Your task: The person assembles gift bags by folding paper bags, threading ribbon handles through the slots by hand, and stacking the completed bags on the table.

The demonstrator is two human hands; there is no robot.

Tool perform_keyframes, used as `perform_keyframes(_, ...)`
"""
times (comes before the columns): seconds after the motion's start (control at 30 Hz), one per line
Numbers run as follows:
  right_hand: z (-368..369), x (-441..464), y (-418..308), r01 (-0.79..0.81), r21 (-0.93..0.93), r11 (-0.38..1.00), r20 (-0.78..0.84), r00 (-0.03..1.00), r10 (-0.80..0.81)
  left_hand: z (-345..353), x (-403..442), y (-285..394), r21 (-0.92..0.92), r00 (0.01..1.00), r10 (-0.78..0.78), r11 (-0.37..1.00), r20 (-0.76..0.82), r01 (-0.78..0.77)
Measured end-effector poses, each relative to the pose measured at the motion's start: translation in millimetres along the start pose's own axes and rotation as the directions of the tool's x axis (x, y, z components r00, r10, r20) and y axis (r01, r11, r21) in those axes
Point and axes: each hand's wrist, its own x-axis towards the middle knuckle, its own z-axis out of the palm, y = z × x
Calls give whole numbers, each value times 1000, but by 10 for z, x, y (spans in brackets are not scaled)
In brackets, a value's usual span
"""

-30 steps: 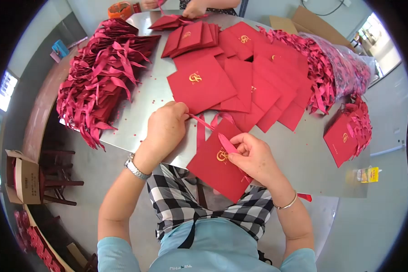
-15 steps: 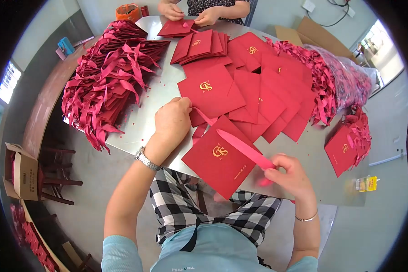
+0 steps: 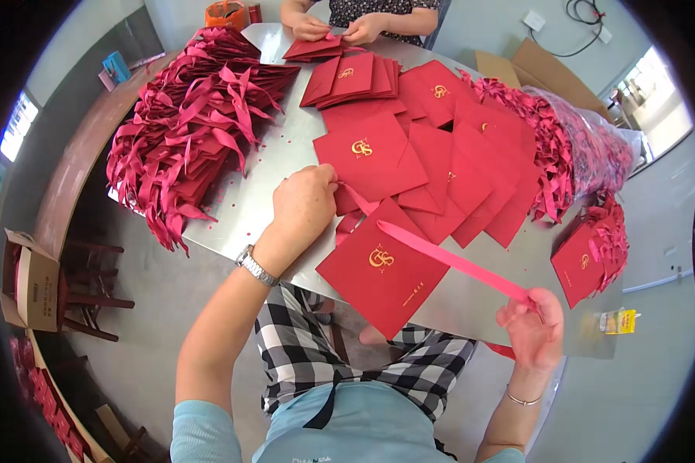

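A red paper bag or envelope with a gold emblem (image 3: 382, 270) lies tilted at the table's near edge, one corner hanging over it. A pink ribbon (image 3: 459, 262) comes out near its top corner and runs taut to my right hand (image 3: 534, 328), which pinches it between thumb and finger, the other fingers curled. My left hand (image 3: 307, 201), wearing a watch, is closed on the ribbon's other end, up and left of that corner. More red envelopes (image 3: 374, 166) lie overlapping just beyond, one close beside my left hand's fingertips.
A big heap of ribboned red bags (image 3: 189, 131) covers the table's left side. Ribbons in a clear plastic bag (image 3: 594, 150) lie at right, near another ribboned bundle (image 3: 583, 258). Across the metal table (image 3: 235, 220), another person's hands (image 3: 363, 28) hold red envelopes. A yellow packet (image 3: 619, 321) is at right.
My right hand has moved right and down, drawing the pink ribbon out longer and straighter. My left hand stays by the envelope. The whole view has shifted slightly.
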Motion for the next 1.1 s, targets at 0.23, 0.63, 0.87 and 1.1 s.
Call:
perform_keyframes(0.23, -26, 123, 191, 203, -143, 969, 26, 979, -202, -54, -34, -149, -446, 994, -102, 889, 40, 109)
perform_keyframes(0.63, 800, 677, 855, -160, -695, 700, 70, 955, 288, -235, -1063, 298, -325, 997, -65, 943, 32, 72)
perform_keyframes(0.87, 690, 541, 1443, 63, -795, 603, 90, 996, 15, -311, -1053, 357, -463, 957, -227, 839, 181, 287)
perform_keyframes(1.1, 631, 522, 1443, 102, -821, 562, 196, 974, 109, -422, -959, 163, -502, 842, -191, 729, 504, 466)
